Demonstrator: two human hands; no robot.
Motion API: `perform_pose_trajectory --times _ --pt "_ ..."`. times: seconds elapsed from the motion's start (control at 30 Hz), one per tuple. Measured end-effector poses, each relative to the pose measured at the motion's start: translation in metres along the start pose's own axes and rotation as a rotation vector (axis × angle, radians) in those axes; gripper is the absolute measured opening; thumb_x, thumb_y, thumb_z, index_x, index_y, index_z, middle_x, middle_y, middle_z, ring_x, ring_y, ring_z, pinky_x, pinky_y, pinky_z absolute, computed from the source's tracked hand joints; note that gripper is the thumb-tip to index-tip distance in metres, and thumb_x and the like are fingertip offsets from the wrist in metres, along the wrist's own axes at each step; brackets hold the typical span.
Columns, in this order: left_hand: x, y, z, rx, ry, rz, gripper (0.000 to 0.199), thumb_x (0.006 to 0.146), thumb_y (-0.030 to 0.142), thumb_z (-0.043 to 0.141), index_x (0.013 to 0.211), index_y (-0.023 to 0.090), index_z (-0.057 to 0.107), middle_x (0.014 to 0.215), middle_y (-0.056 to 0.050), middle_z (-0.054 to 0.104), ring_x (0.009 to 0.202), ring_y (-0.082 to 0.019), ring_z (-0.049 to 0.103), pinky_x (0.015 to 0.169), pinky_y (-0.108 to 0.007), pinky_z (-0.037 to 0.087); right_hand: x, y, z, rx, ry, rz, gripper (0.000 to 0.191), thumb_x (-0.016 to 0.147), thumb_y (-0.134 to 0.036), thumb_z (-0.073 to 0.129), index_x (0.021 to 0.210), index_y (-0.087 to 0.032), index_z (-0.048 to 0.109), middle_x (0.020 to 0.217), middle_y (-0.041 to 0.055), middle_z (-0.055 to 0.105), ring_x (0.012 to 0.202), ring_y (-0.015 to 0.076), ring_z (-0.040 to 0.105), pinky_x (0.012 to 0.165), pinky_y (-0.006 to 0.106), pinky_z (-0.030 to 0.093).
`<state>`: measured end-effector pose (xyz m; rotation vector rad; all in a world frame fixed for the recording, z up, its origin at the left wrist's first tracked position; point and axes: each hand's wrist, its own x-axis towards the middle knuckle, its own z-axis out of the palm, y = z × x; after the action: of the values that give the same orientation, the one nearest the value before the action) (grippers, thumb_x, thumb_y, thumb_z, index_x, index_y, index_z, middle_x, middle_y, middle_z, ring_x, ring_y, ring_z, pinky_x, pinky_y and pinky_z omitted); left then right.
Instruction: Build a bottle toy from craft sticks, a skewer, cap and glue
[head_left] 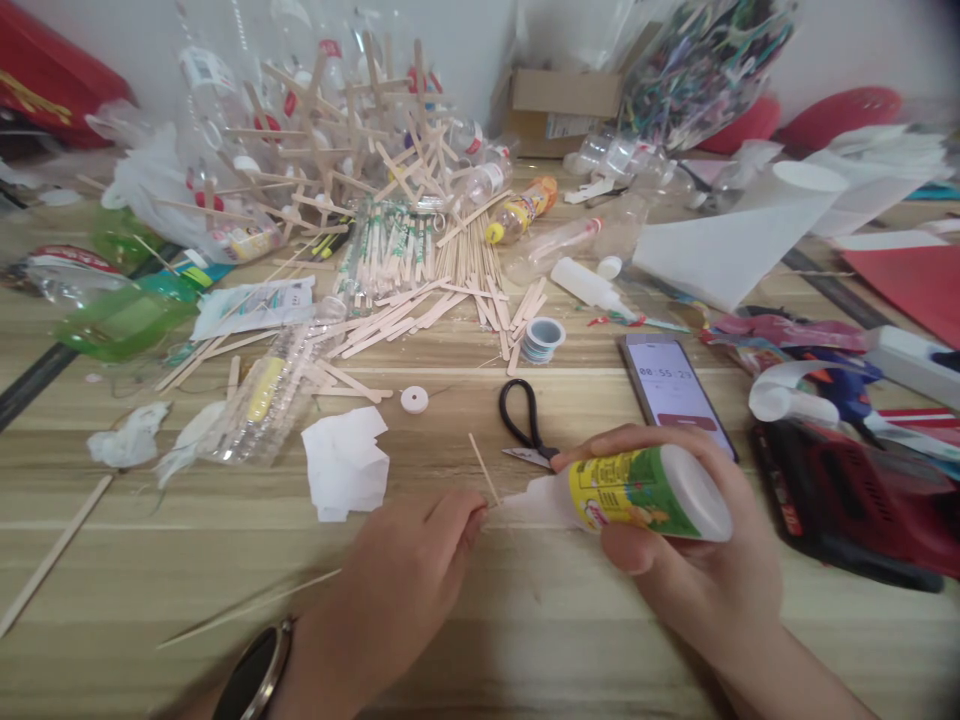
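My right hand (pixel 675 560) is wrapped round a glue bottle (pixel 626 490) with a green and yellow label, tilted on its side with its white nozzle pointing left. The nozzle tip meets a thin wooden stick (pixel 484 468). My left hand (pixel 412 560), a watch on its wrist, pinches the stick by the nozzle; the fingertips partly hide the grip. Just behind the bottle lie black-handled scissors (pixel 521 420), their blades partly covered by my right hand. A torn piece of white paper (pixel 346 462) lies left of the stick, and a small white spool (pixel 414 400) sits beyond it.
Popsicle sticks (pixel 405 320) and plastic bottles crowd the back of the table. A phone (pixel 675 390) showing a timer lies behind my right hand. A red and black tool case (pixel 855 510) stands at the right. A blue thread spool (pixel 542 340) sits beyond the scissors.
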<state>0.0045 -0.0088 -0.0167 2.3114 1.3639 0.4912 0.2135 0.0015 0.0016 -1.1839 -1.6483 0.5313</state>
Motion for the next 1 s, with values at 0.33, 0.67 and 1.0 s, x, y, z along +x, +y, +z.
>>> perform_pose_trajectory --times 0.33,0.67,1.0 --pt "0.0005 -0.0001 -0.0006 0.026 0.009 0.002 0.032 0.098 0.020 0.035 0.094 0.019 0.067 0.080 -0.005 0.074 0.071 -0.023 0.070 0.067 -0.037 0.058 0.0020 -0.0011 0.0018 -0.010 -0.011 -0.007 0.046 0.072 -0.069 0.064 0.094 -0.028 0.062 0.082 -0.0008 0.074 0.071 0.0163 0.070 0.061 0.024 0.055" --pt "0.0015 0.0007 -0.0007 0.016 0.035 0.013 0.029 0.097 0.019 0.037 0.093 0.018 0.066 0.081 -0.005 0.074 0.069 -0.024 0.070 0.062 -0.038 0.058 0.0027 -0.0004 0.0022 0.029 0.019 0.024 0.046 0.072 -0.065 0.067 0.094 -0.026 0.062 0.082 0.0025 0.074 0.070 0.0204 0.071 0.060 0.029 0.056" --pt "0.0003 0.0008 0.0001 0.001 0.000 -0.013 0.027 0.096 0.017 0.040 0.094 0.017 0.067 0.084 -0.007 0.074 0.074 -0.024 0.071 0.070 -0.040 0.059 0.0002 -0.0001 0.0035 0.018 0.004 0.015 0.047 0.071 -0.068 0.065 0.096 -0.028 0.062 0.082 0.0016 0.073 0.071 0.0213 0.070 0.061 0.031 0.056"
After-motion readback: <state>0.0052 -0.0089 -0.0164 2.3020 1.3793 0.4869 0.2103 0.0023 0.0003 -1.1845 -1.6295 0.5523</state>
